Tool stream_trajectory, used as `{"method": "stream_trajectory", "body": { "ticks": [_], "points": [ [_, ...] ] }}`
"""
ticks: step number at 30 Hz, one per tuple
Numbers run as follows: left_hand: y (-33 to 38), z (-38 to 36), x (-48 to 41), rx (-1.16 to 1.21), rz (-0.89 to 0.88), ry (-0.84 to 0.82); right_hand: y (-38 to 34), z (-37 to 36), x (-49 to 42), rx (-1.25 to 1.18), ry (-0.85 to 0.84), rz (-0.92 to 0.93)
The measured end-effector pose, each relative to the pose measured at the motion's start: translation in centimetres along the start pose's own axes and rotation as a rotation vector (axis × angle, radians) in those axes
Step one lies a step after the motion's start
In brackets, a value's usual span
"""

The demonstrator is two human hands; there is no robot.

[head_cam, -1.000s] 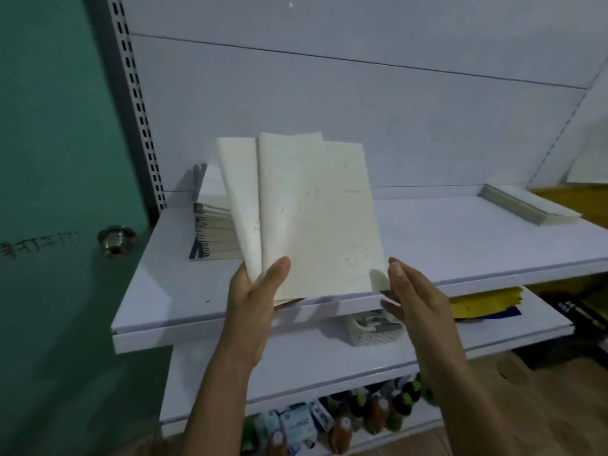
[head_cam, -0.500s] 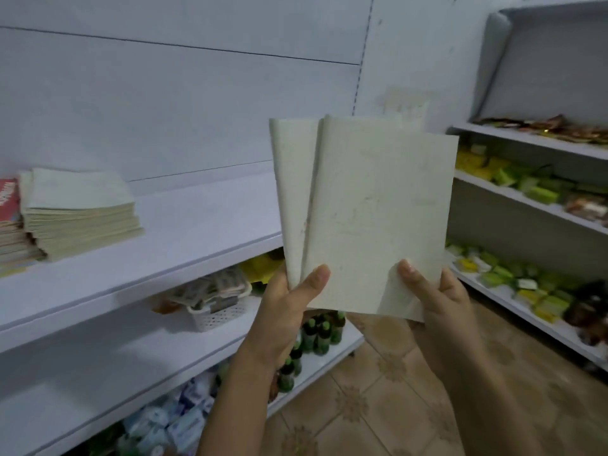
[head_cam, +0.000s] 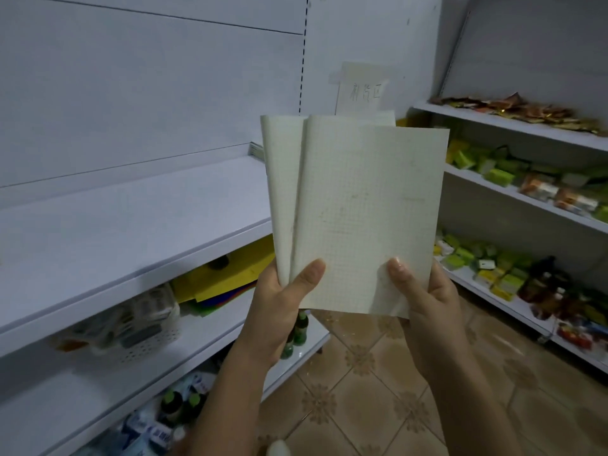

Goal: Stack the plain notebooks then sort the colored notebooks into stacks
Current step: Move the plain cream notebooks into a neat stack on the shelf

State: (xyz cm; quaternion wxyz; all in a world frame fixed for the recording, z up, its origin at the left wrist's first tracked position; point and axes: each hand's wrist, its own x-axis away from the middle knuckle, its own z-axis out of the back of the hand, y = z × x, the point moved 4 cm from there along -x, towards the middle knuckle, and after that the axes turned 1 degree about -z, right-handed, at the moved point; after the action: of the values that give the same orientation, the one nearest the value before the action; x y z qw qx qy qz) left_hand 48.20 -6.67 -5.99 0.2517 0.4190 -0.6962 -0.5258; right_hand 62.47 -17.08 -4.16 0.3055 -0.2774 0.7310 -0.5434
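I hold two plain cream notebooks with faint grid covers upright in front of me. The front notebook (head_cam: 368, 218) overlaps the rear notebook (head_cam: 279, 192), which sticks out to the left. My left hand (head_cam: 283, 301) grips both at their lower left corner, thumb across the front cover. My right hand (head_cam: 424, 297) grips the front notebook's lower right corner, thumb on the cover. No notebook stacks are in view.
A white shelf (head_cam: 131, 225) runs along the left, bare on top. Below it sit a white basket (head_cam: 141, 330), yellow and coloured sheets (head_cam: 227, 278) and green bottles (head_cam: 297, 330). Right-hand shelves (head_cam: 526, 199) carry packaged goods. Tiled floor (head_cam: 362, 390) lies below.
The view has swung right, away from the notebook stacks on the shelf, which have left the frame. My right hand has closed on the front notebook's corner.
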Motion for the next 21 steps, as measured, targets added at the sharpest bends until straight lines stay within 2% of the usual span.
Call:
{"method": "stream_trajectory", "body": {
  "ticks": [11,14,18,21],
  "points": [
    [-0.2,-4.1,-21.0,0.107,-0.068,-0.098,-0.7,-0.2,-19.2,0.074,0.088,0.108],
    [-0.2,-4.6,-25.5,0.036,-0.111,-0.091,0.5,0.0,-23.7,0.047,0.136,0.11],
    [-1.6,-3.7,-29.4,-0.09,-0.119,-0.03,3.8,-0.1,-28.1,0.034,0.151,0.04],
    [-3.0,-2.7,-32.0,-0.121,-0.087,0.111,6.0,-1.0,-31.6,0.041,0.127,0.001]
  ]
}}
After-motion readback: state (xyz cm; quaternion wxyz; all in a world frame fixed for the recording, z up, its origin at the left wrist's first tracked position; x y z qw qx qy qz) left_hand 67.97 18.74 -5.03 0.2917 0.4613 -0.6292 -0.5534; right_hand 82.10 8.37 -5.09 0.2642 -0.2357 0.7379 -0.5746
